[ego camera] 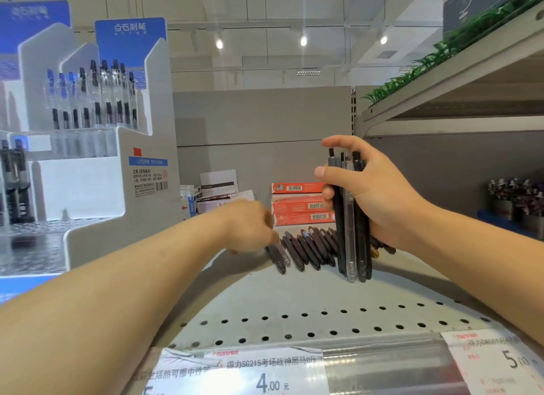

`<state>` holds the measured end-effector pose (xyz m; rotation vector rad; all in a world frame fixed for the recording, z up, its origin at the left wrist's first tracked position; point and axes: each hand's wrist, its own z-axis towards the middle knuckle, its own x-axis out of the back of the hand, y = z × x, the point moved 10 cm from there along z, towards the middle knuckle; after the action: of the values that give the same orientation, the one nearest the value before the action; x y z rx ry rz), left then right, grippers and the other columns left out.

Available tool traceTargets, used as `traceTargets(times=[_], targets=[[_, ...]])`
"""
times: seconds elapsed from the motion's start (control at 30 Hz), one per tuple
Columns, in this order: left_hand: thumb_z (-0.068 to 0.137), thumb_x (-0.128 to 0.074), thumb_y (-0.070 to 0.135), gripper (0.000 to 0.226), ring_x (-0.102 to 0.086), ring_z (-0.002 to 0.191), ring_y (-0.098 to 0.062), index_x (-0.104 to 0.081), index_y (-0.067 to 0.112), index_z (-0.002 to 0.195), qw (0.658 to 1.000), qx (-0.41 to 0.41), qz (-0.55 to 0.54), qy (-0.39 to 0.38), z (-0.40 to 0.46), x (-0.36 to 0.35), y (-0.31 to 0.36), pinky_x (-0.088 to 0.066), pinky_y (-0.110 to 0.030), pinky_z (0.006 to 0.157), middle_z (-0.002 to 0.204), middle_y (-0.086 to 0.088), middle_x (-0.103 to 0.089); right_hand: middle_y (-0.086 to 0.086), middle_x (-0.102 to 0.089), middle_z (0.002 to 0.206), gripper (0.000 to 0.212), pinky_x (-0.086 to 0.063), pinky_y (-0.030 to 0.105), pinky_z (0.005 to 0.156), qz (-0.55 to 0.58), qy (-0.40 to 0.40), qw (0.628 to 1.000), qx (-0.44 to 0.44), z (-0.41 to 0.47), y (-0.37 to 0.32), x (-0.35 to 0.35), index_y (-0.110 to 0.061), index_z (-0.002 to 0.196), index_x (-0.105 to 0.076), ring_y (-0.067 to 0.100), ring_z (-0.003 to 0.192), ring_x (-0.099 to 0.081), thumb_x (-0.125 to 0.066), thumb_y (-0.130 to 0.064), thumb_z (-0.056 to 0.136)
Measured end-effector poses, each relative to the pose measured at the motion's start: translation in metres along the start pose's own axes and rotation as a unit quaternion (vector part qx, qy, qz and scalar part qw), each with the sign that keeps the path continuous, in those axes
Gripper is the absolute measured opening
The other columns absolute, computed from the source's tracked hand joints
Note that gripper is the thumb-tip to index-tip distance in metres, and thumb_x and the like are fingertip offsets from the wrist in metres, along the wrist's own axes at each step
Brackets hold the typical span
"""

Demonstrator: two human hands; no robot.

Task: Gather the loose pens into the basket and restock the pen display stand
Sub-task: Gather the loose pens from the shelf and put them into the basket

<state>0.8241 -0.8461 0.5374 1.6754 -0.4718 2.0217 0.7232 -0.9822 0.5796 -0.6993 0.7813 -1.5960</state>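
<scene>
Several dark loose pens [306,249] lie in a row on the grey shelf [294,294]. My left hand [250,226] reaches to the row's left end, fingers curled down onto the leftmost pens; whether it grips one is hidden. My right hand [371,188] holds a bundle of pens [351,218] upright just right of the row. The white and blue pen display stand [97,159] stands at the left, with pens in its upper tier. No basket is in view.
Orange boxes [300,206] and white boxes [217,188] are stacked at the back of the shelf. Price labels [265,374] run along the front rail. An upper shelf with fake grass [456,50] overhangs at the right. Small pots [515,203] stand far right.
</scene>
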Motion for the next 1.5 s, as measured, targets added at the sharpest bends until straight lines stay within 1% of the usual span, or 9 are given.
traceTargets(times=[0.13,0.27,0.43,0.63,0.8,1.07,1.23,1.4,1.5], targets=[[0.097,-0.050,0.037,0.036,-0.060,0.092,-0.018,-0.058,0.022,0.129,0.998,0.034,0.003,-0.056,0.009,-0.021,-0.001,-0.047,-0.028,0.071,0.113,-0.002,-0.066,0.003,-0.065,0.067,0.049,-0.057,0.029,0.066,-0.030,-0.005,0.999,0.012,0.002,0.001,0.001,-0.041,0.126,-0.058,0.015,0.063,-0.064,-0.073,-0.010,0.091],[0.092,-0.057,0.026,0.026,-0.064,0.056,-0.011,-0.055,0.018,0.116,0.993,0.075,-0.044,-0.077,0.008,-0.023,-0.011,-0.046,-0.018,0.044,0.077,0.002,-0.072,0.002,-0.065,0.066,0.047,-0.056,0.029,0.066,-0.033,-0.025,0.999,-0.006,0.003,0.006,-0.002,-0.040,0.127,-0.056,0.014,0.064,-0.064,-0.071,-0.010,0.093],[0.092,-0.061,0.022,0.027,-0.057,0.048,-0.015,-0.048,0.022,0.116,0.986,0.077,-0.145,0.011,0.002,0.006,-0.023,-0.053,-0.024,0.047,0.079,-0.004,-0.064,0.003,-0.067,0.067,0.032,-0.059,0.030,0.064,-0.016,-0.036,0.999,-0.036,0.004,0.011,-0.002,-0.034,0.118,-0.062,0.017,0.065,-0.067,-0.069,-0.015,0.094],[0.094,-0.068,0.016,0.037,-0.067,0.066,-0.009,-0.057,0.026,0.129,0.865,-0.130,-0.479,0.079,-0.018,0.049,0.030,-0.054,-0.021,0.058,0.071,0.007,-0.069,0.012,-0.078,0.094,0.032,-0.063,0.038,0.069,-0.027,-0.012,0.999,-0.042,0.007,0.013,0.005,-0.034,0.116,-0.063,0.027,0.080,-0.077,-0.073,-0.016,0.092],[0.092,-0.069,0.014,0.039,-0.074,0.076,-0.014,-0.052,0.045,0.108,0.878,-0.176,-0.439,0.079,-0.027,0.042,0.059,-0.060,-0.026,0.065,0.076,0.005,-0.071,0.008,-0.075,0.101,0.027,-0.063,0.039,0.061,-0.027,-0.004,0.999,-0.034,0.006,0.012,0.007,-0.035,0.117,-0.063,0.031,0.074,-0.077,-0.070,-0.021,0.095],[0.088,-0.068,0.024,0.037,-0.073,0.075,-0.014,-0.055,0.045,0.114,0.911,-0.202,-0.345,0.102,-0.033,0.045,0.066,-0.062,-0.033,0.071,0.081,0.003,-0.072,0.005,-0.077,0.090,0.039,-0.064,0.041,0.066,-0.020,-0.016,1.000,-0.019,0.008,0.012,0.004,-0.034,0.120,-0.063,0.025,0.076,-0.077,-0.074,-0.011,0.090],[0.093,-0.059,0.029,0.020,-0.066,0.065,-0.008,-0.070,0.037,0.109,0.949,-0.061,-0.281,0.129,-0.014,0.037,0.021,-0.055,-0.025,0.063,0.075,0.006,-0.071,0.015,-0.077,0.079,0.042,-0.063,0.041,0.066,0.012,-0.040,0.998,-0.042,0.006,0.012,-0.003,-0.031,0.120,-0.059,0.027,0.068,-0.069,-0.062,0.001,0.092],[0.097,-0.055,0.045,0.037,-0.052,0.097,-0.013,-0.058,0.036,0.132,0.998,0.031,-0.043,0.043,0.002,-0.004,0.001,-0.041,-0.027,0.087,0.127,0.004,-0.064,0.011,-0.076,0.076,0.035,-0.062,0.033,0.058,0.009,-0.049,0.998,-0.041,0.005,0.009,-0.003,-0.025,0.117,-0.061,0.024,0.065,-0.072,-0.061,0.001,0.094],[0.097,-0.054,0.048,0.051,-0.046,0.103,-0.015,-0.045,0.033,0.144,0.998,0.054,-0.028,-0.005,0.009,-0.018,-0.002,-0.036,-0.029,0.090,0.129,0.001,-0.059,0.006,-0.076,0.074,0.036,-0.060,0.030,0.056,0.006,-0.040,0.999,-0.034,0.006,0.007,0.000,-0.021,0.117,-0.062,0.025,0.067,-0.074,-0.062,0.005,0.093]])
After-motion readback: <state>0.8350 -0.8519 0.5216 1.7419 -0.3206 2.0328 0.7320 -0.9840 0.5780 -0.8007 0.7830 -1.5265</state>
